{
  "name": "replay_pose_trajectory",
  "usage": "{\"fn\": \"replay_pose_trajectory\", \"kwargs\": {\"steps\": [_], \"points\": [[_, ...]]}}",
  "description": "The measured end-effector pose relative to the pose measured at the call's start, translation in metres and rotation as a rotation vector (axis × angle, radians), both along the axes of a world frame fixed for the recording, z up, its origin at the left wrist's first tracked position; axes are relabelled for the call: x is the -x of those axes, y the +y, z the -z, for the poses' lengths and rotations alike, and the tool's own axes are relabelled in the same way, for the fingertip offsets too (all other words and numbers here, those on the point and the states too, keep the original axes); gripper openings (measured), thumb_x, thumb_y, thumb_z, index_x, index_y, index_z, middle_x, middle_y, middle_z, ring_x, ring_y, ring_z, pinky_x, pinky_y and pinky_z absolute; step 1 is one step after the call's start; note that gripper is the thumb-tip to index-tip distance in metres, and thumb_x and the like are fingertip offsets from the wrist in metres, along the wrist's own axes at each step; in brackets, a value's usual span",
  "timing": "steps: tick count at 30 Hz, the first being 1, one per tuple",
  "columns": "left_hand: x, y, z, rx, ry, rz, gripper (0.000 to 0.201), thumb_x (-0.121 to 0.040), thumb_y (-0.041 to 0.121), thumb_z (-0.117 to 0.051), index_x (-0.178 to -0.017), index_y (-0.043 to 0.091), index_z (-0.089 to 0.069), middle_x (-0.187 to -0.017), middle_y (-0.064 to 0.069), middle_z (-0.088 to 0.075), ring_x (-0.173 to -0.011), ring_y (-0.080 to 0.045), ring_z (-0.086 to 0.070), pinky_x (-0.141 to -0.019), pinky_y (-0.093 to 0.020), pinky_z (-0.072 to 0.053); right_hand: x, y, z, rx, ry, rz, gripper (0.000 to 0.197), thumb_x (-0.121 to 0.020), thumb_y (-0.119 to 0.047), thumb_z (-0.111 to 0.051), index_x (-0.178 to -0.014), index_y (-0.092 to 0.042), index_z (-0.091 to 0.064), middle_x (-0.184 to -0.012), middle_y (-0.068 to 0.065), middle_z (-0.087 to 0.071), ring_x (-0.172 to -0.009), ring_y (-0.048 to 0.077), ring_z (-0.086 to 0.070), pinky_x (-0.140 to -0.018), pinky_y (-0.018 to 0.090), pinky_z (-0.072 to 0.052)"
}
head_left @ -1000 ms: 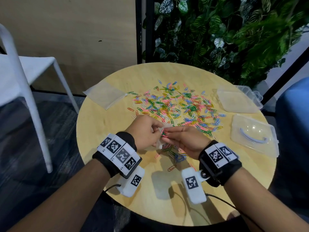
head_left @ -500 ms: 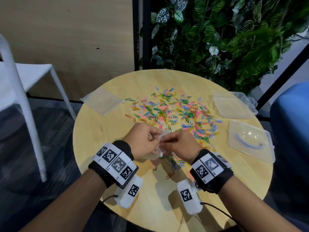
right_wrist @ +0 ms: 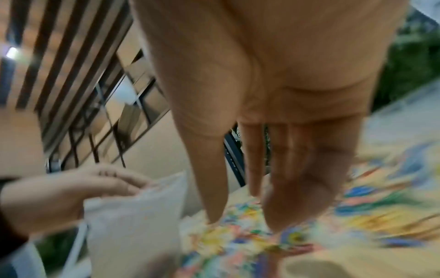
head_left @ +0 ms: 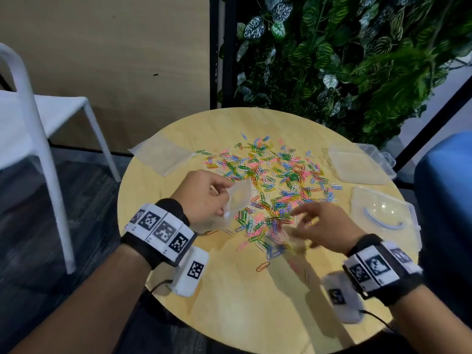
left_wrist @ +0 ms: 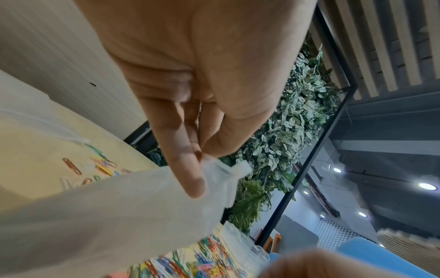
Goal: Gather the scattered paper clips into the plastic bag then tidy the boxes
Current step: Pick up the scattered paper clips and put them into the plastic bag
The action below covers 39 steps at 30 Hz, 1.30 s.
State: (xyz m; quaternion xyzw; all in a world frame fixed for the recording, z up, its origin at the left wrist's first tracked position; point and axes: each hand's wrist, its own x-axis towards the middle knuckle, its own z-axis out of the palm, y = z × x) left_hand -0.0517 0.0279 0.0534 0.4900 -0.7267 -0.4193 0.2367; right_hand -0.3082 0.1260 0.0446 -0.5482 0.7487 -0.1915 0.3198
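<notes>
Many coloured paper clips (head_left: 270,185) lie spread over the round wooden table (head_left: 255,302). My left hand (head_left: 204,198) pinches the rim of a small clear plastic bag (head_left: 238,198) between thumb and fingers and holds it up at the left edge of the pile; the pinch shows on the bag (left_wrist: 119,216) in the left wrist view. My right hand (head_left: 319,226) hovers blurred over the near clips, fingers (right_wrist: 281,197) straight and spread, holding nothing, apart from the bag (right_wrist: 133,225).
A second clear bag (head_left: 161,155) lies flat at the table's left. Two clear plastic boxes sit at the right: one (head_left: 357,164) farther back, one with a handle (head_left: 383,215) nearer. A white chair (head_left: 38,118) stands left, a plant wall (head_left: 344,60) behind.
The hands were together at the bag's mouth. Now the right hand has let go and swung right over the clips, while the left keeps the bag and has lifted it slightly.
</notes>
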Motion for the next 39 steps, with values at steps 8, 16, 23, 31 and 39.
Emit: {"fn": "replay_pose_trajectory", "kwargs": {"steps": [8, 16, 23, 31, 39], "points": [[-0.009, 0.0, -0.005, -0.01, 0.014, -0.023, 0.03, -0.09, 0.002, -0.059, -0.114, 0.013, -0.072, -0.086, -0.003, -0.069, -0.062, -0.024, -0.07, -0.067, -0.034, -0.062, -0.018, 0.038, 0.034, -0.154, 0.242, -0.111, 0.092, -0.053, -0.033, -0.089, -0.134, -0.026, -0.045, -0.093, -0.003, -0.062, -0.076, 0.012, -0.059, -0.07, 0.019, -0.043], [-0.011, 0.001, -0.006, 0.004, -0.022, -0.021, 0.034, -0.088, 0.004, -0.059, -0.089, 0.035, -0.071, -0.084, 0.0, -0.071, -0.061, -0.026, -0.072, -0.064, -0.048, -0.062, -0.056, -0.02, 0.051, 0.034, 0.303, -0.121, 0.077, -0.069, -0.028, -0.079, -0.138, -0.018, -0.047, -0.117, 0.01, -0.054, -0.107, 0.024, -0.054, -0.087, 0.023, -0.042], [-0.007, 0.0, 0.003, 0.012, -0.079, 0.036, 0.026, -0.09, 0.006, -0.061, -0.107, 0.019, -0.075, -0.088, -0.005, -0.07, -0.061, -0.026, -0.066, -0.069, -0.038, -0.061, -0.071, -0.035, 0.046, 0.083, 0.46, -0.279, 0.026, -0.084, -0.024, -0.068, -0.109, -0.02, -0.072, -0.108, 0.005, -0.062, -0.102, 0.022, -0.058, -0.086, 0.026, -0.046], [0.006, 0.007, 0.014, -0.005, -0.147, 0.105, 0.032, -0.088, 0.003, -0.058, -0.116, 0.012, -0.072, -0.076, 0.002, -0.06, -0.047, 0.003, -0.054, -0.062, -0.013, -0.047, -0.047, -0.038, 0.036, 0.063, 0.273, -0.161, 0.013, -0.08, -0.027, -0.074, -0.088, -0.018, -0.079, -0.081, -0.001, -0.074, -0.073, 0.012, -0.062, -0.064, 0.012, -0.044], [0.023, 0.012, 0.019, 0.082, -0.259, 0.096, 0.013, -0.088, 0.017, -0.063, -0.082, 0.014, -0.074, -0.063, 0.008, -0.057, -0.06, -0.006, -0.05, -0.069, -0.021, -0.041, -0.016, -0.03, 0.008, 0.081, -0.821, 0.292, 0.013, -0.077, 0.002, -0.072, -0.088, 0.008, -0.069, -0.086, 0.018, -0.069, -0.073, 0.026, -0.067, -0.078, 0.029, -0.059]]}}
